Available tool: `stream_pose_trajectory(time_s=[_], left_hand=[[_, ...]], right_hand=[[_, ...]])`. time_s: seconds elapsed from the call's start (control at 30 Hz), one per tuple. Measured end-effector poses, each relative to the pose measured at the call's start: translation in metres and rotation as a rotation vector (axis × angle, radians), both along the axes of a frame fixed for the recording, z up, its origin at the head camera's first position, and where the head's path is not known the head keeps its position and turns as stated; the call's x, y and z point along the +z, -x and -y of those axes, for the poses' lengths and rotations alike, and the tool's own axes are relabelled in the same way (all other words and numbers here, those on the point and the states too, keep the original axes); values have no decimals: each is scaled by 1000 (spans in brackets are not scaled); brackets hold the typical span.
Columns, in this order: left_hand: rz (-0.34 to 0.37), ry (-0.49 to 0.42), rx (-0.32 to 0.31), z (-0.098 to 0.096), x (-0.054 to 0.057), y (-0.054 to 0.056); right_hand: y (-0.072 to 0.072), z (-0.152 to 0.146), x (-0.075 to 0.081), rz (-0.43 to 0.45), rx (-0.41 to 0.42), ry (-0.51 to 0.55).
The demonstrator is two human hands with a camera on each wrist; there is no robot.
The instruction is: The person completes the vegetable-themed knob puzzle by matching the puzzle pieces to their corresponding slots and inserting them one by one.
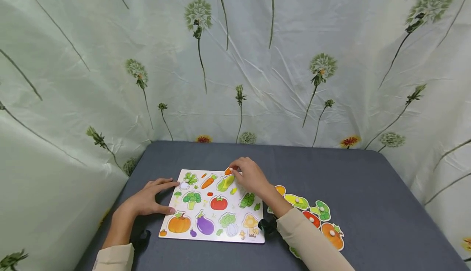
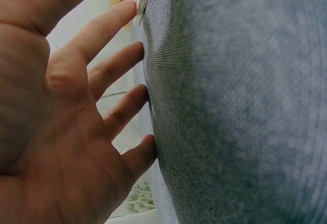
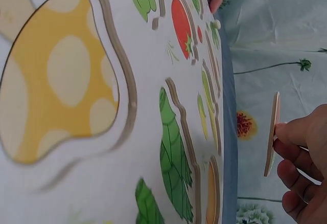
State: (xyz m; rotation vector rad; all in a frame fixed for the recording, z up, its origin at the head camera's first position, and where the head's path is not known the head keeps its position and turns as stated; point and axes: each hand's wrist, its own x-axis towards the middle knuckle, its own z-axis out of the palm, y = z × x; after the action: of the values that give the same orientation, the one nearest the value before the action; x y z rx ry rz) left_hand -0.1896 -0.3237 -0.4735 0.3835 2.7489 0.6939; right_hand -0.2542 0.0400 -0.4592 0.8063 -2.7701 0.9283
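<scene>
A white wooden puzzle board [image 1: 238,210] with printed vegetables lies on the table. My right hand [image 1: 251,176] is over its far right corner. Thumb and fingers there pinch a thin orange puzzle piece [image 1: 228,171], seen edge-on as a flat slab [image 3: 272,137] in the right wrist view and held off the board. My left hand [image 1: 149,197] rests at the board's left side with fingers spread, index fingertip and thumb at the edge. In the left wrist view, the other fingertips [image 2: 138,97] press the table cloth. A knobbed white-and-green vegetable piece [image 1: 189,180] sits in the board's far left corner.
Loose knobbed pieces lie right of the board, partly hidden by my right forearm: a pumpkin [image 1: 332,236], a broccoli [image 1: 323,210], a tomato [image 1: 310,218] and a yellow piece [image 1: 296,201] among them. A floral curtain [image 1: 257,66] hangs behind the dark grey table [image 1: 368,205].
</scene>
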Motion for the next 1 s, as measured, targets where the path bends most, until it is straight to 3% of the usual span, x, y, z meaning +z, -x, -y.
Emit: stream_pose_trajectory(time_s=[0.33,0.73,1.0], left_hand=[[2,-19,7,2,-3,-3],[-23,-11,-13,0,1,5],[-7,-21,1,0,-1,-1]], right_hand=[[0,24,-5,17,45,-28],[6,43,-7,3,53,-72],[3,56,-14,52,70,-84]])
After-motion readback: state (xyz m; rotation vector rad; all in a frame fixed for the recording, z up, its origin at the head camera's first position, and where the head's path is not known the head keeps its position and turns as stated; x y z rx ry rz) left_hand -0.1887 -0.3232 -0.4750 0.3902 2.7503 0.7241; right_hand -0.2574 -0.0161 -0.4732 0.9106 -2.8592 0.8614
